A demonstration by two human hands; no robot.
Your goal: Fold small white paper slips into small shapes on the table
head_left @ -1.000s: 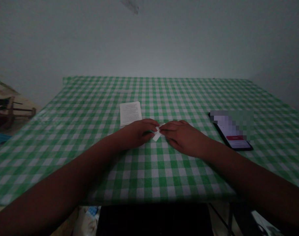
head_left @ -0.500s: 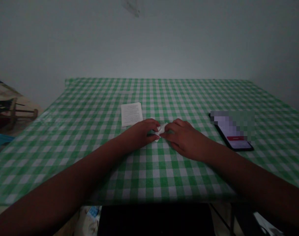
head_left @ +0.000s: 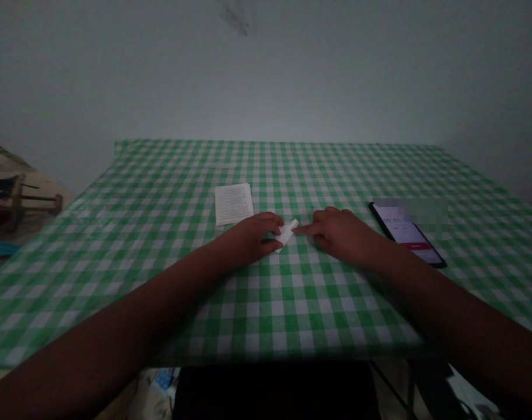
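Observation:
A small folded piece of white paper [head_left: 286, 233] lies on the checked cloth between my hands. My left hand [head_left: 252, 238] has its thumb and fingers closed on the paper's left side, the thumb at its near corner. From the other side, my right hand [head_left: 342, 233] reaches in with the index finger stretched out, its tip touching the paper's right edge. The other fingers of that hand are bent, and its thumb sits below them, off the paper.
Just beyond my left hand lies a small stack of printed sheets [head_left: 233, 204]. A phone [head_left: 409, 236] with a lit screen rests to the right, near my right forearm. The green and white tablecloth [head_left: 292, 315] covers the table, which reaches back to a wall [head_left: 266, 81].
My right hand has loosened its pinch on the paper and shifted slightly right, leaving only the index finger against it. The paper looks flatter and shows more. The left hand stays in place.

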